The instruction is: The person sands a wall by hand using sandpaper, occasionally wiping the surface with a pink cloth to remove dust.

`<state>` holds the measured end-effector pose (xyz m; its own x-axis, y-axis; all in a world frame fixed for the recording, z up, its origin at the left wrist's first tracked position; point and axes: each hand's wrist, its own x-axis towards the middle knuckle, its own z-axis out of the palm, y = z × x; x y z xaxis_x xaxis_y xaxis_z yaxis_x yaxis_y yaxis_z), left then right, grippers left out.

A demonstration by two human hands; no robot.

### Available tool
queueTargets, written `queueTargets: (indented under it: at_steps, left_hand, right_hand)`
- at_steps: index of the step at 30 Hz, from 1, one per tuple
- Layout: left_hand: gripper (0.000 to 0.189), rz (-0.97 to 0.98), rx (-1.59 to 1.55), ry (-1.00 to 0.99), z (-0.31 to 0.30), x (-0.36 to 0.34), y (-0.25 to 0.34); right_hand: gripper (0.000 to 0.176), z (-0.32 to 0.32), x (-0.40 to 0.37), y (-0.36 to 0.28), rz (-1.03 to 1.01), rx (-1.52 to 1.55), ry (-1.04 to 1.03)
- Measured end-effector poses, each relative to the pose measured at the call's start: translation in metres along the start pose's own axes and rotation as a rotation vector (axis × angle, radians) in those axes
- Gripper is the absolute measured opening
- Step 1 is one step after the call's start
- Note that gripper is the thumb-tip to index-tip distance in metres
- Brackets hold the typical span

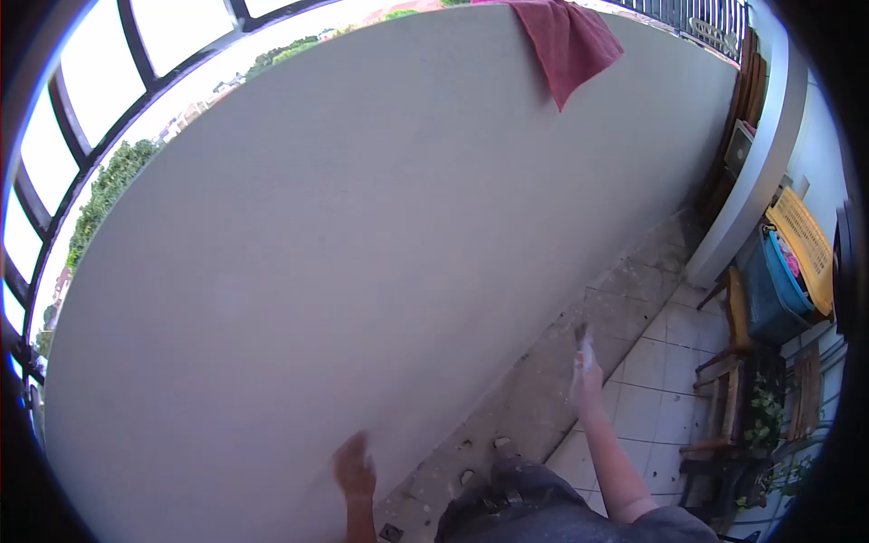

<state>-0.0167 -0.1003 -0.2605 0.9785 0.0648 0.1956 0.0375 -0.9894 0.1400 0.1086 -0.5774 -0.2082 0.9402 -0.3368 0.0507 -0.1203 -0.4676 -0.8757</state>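
The left hand (355, 471) lay open against the plain grey plastered balcony wall (362, 226), low down, holding nothing. The right hand (586, 369), blurred, hung near the wall's foot above the pale tiled floor (670, 398); I could not tell its grip. A red cloth (570, 41) hung over the wall's top.

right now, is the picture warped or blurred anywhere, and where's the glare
Head view: heavy fisheye, so the parapet wall bulges and the corners go black; sky behind the railing is blown out; left hand and right hand are smeared by motion blur.
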Motion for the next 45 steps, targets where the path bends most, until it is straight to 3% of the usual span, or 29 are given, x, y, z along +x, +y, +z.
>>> queueTargets:
  at_steps: [1,2,3,5,7,8,10,12,15,17,19,23,25,27,29,31,33,35,37,39,40,42,43,45]
  left_hand:
    - [0.062,-0.169,0.177,0.122,-0.008,-0.029,-0.018]
    - [0.054,-0.298,0.374,0.421,0.005,-0.057,-0.053]
    - [0.054,-0.488,0.396,0.583,-0.005,-0.077,-0.072]
    - [0.055,-0.817,0.277,0.815,-0.036,-0.093,-0.102]
    - [0.056,-0.965,0.114,0.968,-0.068,-0.085,-0.126]
    - [0.057,-0.995,0.032,1.027,-0.083,-0.073,-0.131]
    - [0.059,-1.003,-0.056,1.122,-0.103,-0.039,-0.133]
    - [0.062,-0.983,0.012,1.249,-0.109,0.008,-0.121]
    - [0.066,-0.901,0.191,1.395,-0.126,0.085,-0.077]
    - [0.07,-0.777,0.281,1.389,-0.151,0.131,0.007]
    - [0.073,-0.654,0.343,1.397,-0.166,0.176,0.07]
    - [0.078,-0.498,0.311,1.315,-0.157,0.259,0.196]
    - [0.078,-0.452,0.332,1.249,-0.141,0.286,0.239]
    - [0.076,-0.394,0.397,1.275,-0.131,0.308,0.269]
    - [0.075,-0.43,0.376,1.275,-0.124,0.325,0.291]
    - [0.075,-0.443,0.368,1.276,-0.121,0.337,0.305]
    - [0.075,-0.44,0.367,1.288,-0.121,0.342,0.311]
    - [0.075,-0.431,0.369,1.284,-0.121,0.351,0.32]
    - [0.075,-0.402,0.394,1.272,-0.115,0.353,0.328]
    - [0.074,-0.337,0.442,1.262,-0.107,0.351,0.325]
    - [0.074,-0.315,0.457,1.241,-0.103,0.347,0.321]
    - [0.073,-0.275,0.488,1.219,-0.098,0.345,0.312]
    - [0.073,-0.277,0.477,1.245,-0.097,0.352,0.311]
    - [0.074,-0.281,0.469,1.25,-0.094,0.349,0.315]
  right_hand:
    - [0.058,0.025,0.006,-0.007,-0.003,0.063,-0.027]
    - [0.059,0.053,0.008,-0.016,-0.007,0.128,-0.051]
    - [0.06,0.083,0.007,-0.03,-0.02,0.184,-0.067]
    - [0.064,0.137,-0.001,-0.074,-0.107,0.175,-0.019]
    - [0.066,0.172,-0.001,-0.123,-0.217,0.348,0.129]
    - [0.066,0.179,0.014,-0.144,-0.17,0.423,0.239]
    - [0.065,0.185,0.063,-0.185,-0.069,0.59,0.452]
    - [0.063,0.189,0.119,-0.188,0.032,0.529,0.5]
    - [0.061,0.181,0.174,-0.214,-0.002,0.415,0.507]
    - [0.057,0.153,0.163,-0.259,-0.402,0.423,0.598]
    - [0.053,0.138,0.145,-0.277,-0.746,0.279,0.521]
    - [0.041,0.162,0.168,-0.183,-1.408,-0.091,0.374]
    - [0.044,0.166,0.222,-0.113,-1.348,-0.004,0.452]
    - [0.049,0.153,0.287,-0.076,-0.759,0.261,0.408]
    - [0.052,0.085,0.338,-0.122,-0.462,0.382,0.597]
    - [0.052,0.07,0.383,-0.153,-0.494,0.408,0.709]
    - [0.051,0.055,0.349,-0.208,-0.634,0.372,0.633]
    - [0.049,0.076,0.311,-0.211,-0.913,0.158,0.487]
    - [0.048,0.096,0.283,-0.18,-1.212,0.096,0.427]
    - [0.048,0.114,0.306,-0.11,-1.447,0.059,0.461]
    - [0.049,0.128,0.321,-0.057,-1.142,0.174,0.274]
    - [0.05,0.132,0.372,-0.016,-0.557,0.467,0.39]
    - [0.051,0.123,0.41,-0.023,-0.26,0.639,0.666]
    - [0.053,0.087,0.467,-0.035,0.307,0.398,0.424]
